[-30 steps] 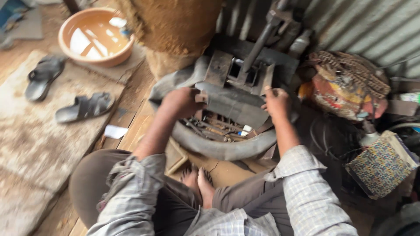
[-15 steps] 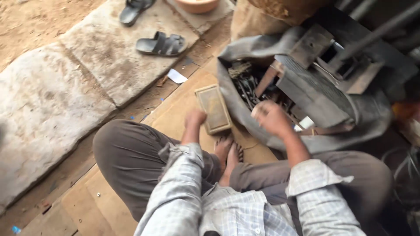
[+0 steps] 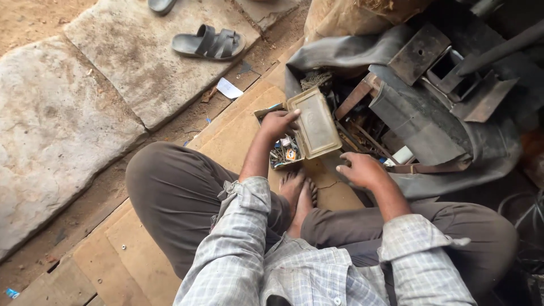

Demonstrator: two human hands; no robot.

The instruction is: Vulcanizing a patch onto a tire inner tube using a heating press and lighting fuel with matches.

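On the wooden boards [image 3: 141, 249], left hand [image 3: 277, 122] fingers grip the raised lid [image 3: 315, 123] of a small tin box [image 3: 283, 154], while right hand [image 3: 362, 169], at four o'clock from it, rests half-open and empty.

Tin [image 3: 306, 133]: metal, dull and worn, lid matt with grime. Contents: small metal pieces, some bright. Boards [image 3: 141, 255]: wood, rough, dusty, matt. Slabs [image 3: 73, 113], left: stone, coarse and pitted. Tube [image 3: 453, 153], right: black rubber, smooth, faint sheen. Brackets [image 3: 419, 54], far right: rusted metal, matt. Sandal [image 3: 208, 44]: grey rubber or plastic, matt. Shirt [image 3: 294, 266]: checked woven cloth. Trousers [image 3: 170, 192]: plain cloth, matt.
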